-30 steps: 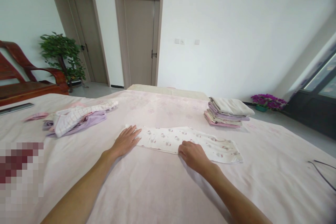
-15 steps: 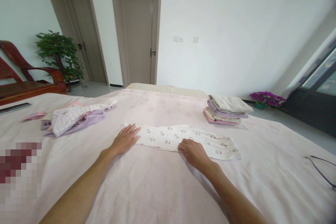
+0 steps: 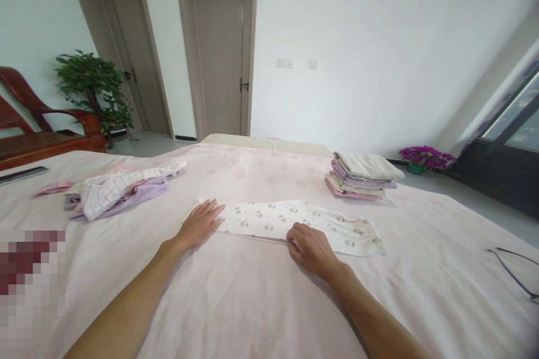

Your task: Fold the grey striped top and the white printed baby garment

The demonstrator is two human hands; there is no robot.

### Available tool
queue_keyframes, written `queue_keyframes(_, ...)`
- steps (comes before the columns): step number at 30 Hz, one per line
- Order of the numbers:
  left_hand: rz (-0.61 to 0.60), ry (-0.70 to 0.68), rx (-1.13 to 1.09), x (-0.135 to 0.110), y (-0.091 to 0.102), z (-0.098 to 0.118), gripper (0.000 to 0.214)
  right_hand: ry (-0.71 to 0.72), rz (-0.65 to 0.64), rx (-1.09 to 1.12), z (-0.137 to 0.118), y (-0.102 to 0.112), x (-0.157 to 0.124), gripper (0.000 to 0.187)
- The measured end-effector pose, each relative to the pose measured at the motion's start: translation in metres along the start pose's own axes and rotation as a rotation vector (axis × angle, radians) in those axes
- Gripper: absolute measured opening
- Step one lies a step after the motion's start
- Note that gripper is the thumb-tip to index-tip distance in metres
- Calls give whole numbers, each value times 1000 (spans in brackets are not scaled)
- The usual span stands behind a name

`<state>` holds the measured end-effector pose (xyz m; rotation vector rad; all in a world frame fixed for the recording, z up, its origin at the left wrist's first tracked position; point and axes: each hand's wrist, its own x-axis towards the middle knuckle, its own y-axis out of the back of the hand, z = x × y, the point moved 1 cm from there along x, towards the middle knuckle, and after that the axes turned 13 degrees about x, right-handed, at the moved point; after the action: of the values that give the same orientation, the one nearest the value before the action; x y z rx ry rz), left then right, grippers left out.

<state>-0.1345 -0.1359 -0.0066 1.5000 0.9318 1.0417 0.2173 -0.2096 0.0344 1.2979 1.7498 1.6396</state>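
A pair of white trousers with a small animal print (image 3: 263, 217) lies folded lengthwise in a long strip across the bed cover. My left hand (image 3: 202, 221) rests flat on their left end, fingers stretched out. At the middle of the near edge, my right hand (image 3: 310, 248) has its fingers curled in and closed on the cloth; its fingertips are partly hidden. Beyond the right hand, the trousers' right end (image 3: 370, 238) lies loose and slightly wrinkled.
A loose heap of clothes (image 3: 122, 190) lies at the left, and a neat stack of folded clothes (image 3: 362, 176) at the back right. Glasses (image 3: 511, 272) rest near the right edge, a phone (image 3: 25, 174) at the far left. The pale pink cover (image 3: 236, 303) spreads underneath.
My right hand has shifted very slightly at the trousers' near edge, its fingers curling a little more. The left hand and the trousers look the same.
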Motion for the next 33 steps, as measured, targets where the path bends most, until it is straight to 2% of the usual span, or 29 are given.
queue_keyframes(10,8,9,-17,1,-2,-2,56,112,-16,115,2,2,-2,12)
queue_keyframes(12,12,8,-14,2,-3,-2,56,93,-1,169,2,2,-4,14)
queue_keyframes(15,10,3,-10,2,-4,-2,57,34,28,258,1,-1,-7,31)
queue_keyframes(17,12,3,-10,2,-5,-2,56,20,3,301,-1,-3,-8,38)
queue_keyframes(20,19,9,-13,2,-8,-3,55,0,-46,389,-1,0,-7,34)
queue_keyframes(23,29,3,-20,3,-12,-5,55,-102,13,459,13,12,-6,32)
queue_keyframes(26,38,-1,-24,4,-14,-6,55,-218,60,393,37,28,-11,34)
queue_keyframes(30,36,-7,-13,4,-13,-6,55,-306,-56,392,58,38,-28,43)
queue_keyframes(33,40,-11,-2,3,-12,-6,55,-261,-127,487,60,39,-40,45)
